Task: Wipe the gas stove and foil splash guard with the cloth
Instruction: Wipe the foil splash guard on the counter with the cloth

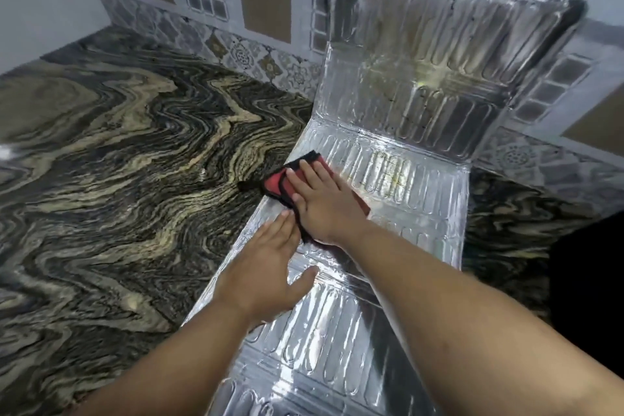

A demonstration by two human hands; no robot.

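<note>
Cloth position: the red and black cloth [287, 181] lay flat on the lying panel of the foil splash guard [388, 179], near that panel's left edge, just beside the marbled countertop [118, 162].
Right hand: the right hand [324, 203] pressed palm-down on the cloth, fingers straight and close together, pointing up and left toward the counter edge; it covered most of the cloth.
Left hand: the left hand [266, 263] rested flat on bare foil just nearer the person, fingers straight and slightly spread, fingertips touching or almost touching the cloth's near edge; it held nothing.
Key relation: unwiped foil lay to the right of and beyond the right hand's fingers; the yellowish staining sat on the raised panel further back.
Guard axis: the guard's long axis ran from the person away toward the tiled wall [236, 10], then folded upward.
Nearer hand: the right hand was the 1 already on the cloth.
Arm pose: both forearms reached forward, the right crossing leftward over the foil.
Stove: not visible here.
</note>
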